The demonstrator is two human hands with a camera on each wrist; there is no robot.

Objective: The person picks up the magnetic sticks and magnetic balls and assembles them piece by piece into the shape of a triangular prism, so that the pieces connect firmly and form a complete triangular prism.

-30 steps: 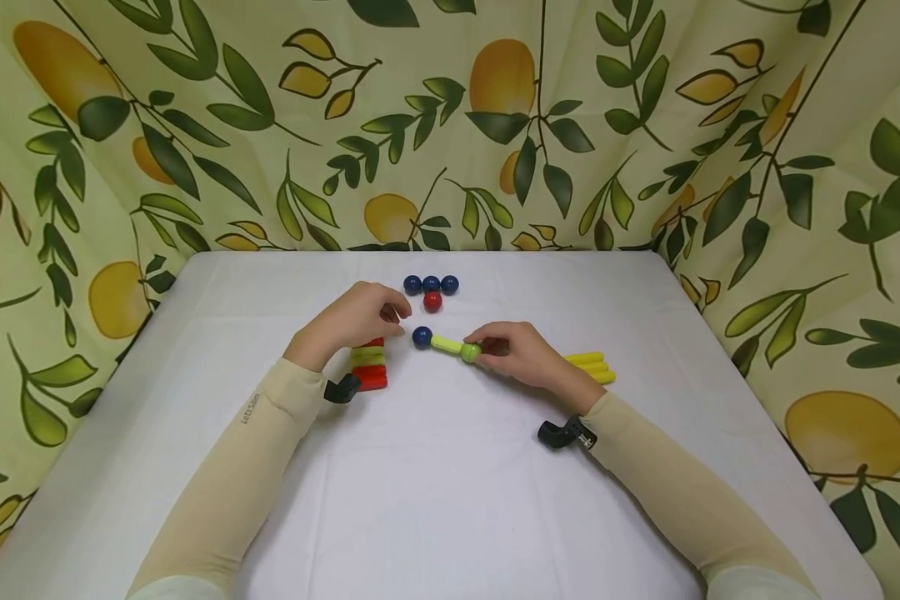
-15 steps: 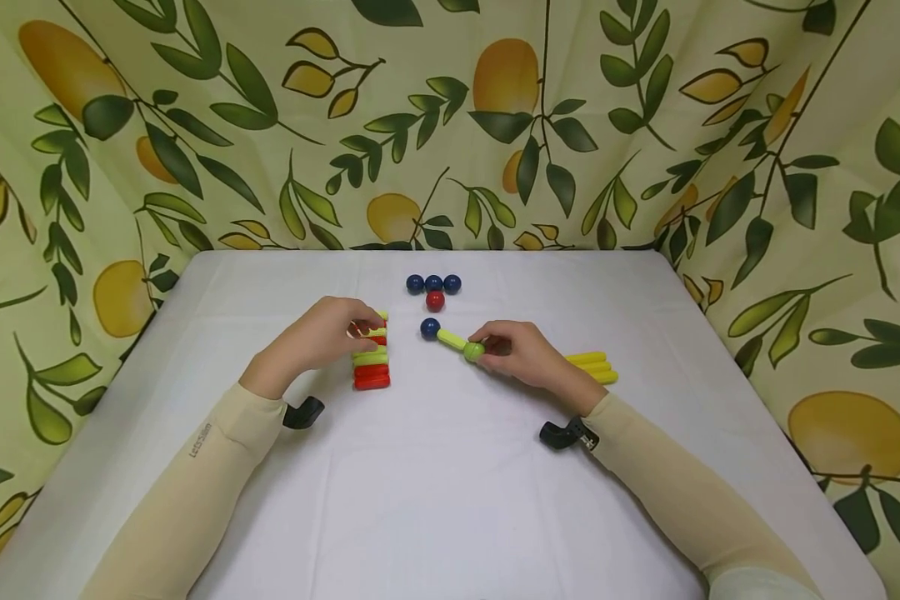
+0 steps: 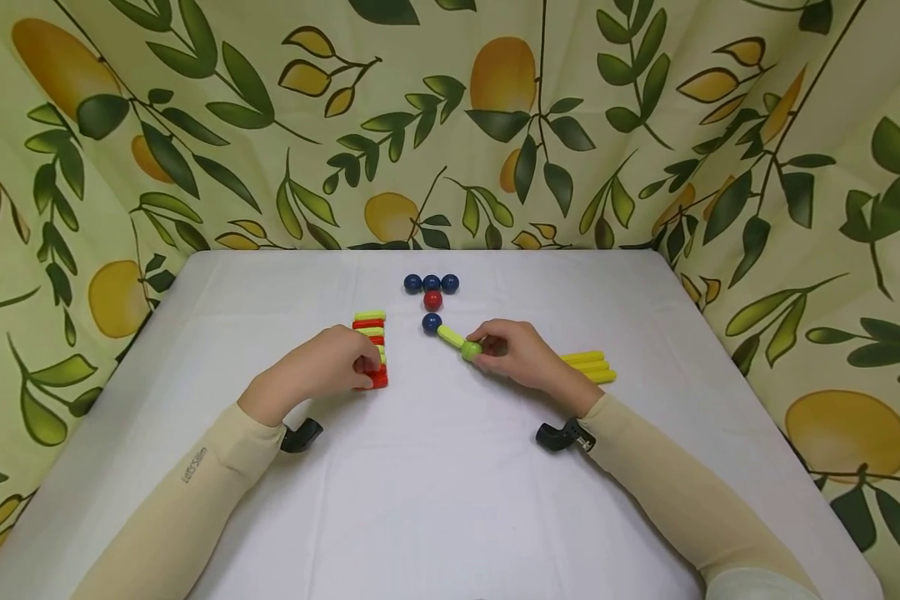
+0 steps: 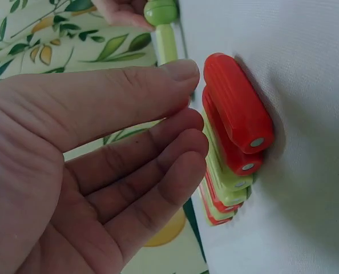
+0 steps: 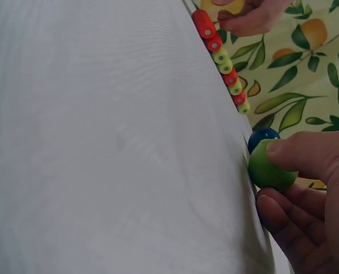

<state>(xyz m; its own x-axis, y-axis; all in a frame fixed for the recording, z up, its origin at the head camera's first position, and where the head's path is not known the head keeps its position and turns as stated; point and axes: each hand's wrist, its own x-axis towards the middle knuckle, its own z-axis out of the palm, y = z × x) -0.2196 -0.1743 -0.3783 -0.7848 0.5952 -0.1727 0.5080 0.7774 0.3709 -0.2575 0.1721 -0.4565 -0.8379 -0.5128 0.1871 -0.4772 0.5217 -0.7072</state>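
Note:
My right hand (image 3: 523,354) pinches a green ball (image 3: 472,350) between thumb and fingers. A yellow-green magnetic rod (image 3: 451,336) joins that ball to a blue ball (image 3: 432,323) at its far end. My left hand (image 3: 311,371) hovers at the near end of a row of red and yellow-green magnetic rods. In the left wrist view its thumb and fingers are loosely bent, close beside the nearest red rod (image 4: 238,105), and I see no rod held. From the head, the left fingers hide part of the row.
Behind the joined piece, several blue balls (image 3: 413,284) lie in a line with a red ball (image 3: 432,301) in front. Yellow rods (image 3: 591,367) lie by my right wrist, partly covered. A patterned curtain (image 3: 390,125) stands behind the white table (image 3: 420,500).
My left hand has moved from beside the blue ball back to the rod row, then nearer along it. The blue end of the joined piece has swung away from me; the right hand keeps its hold.

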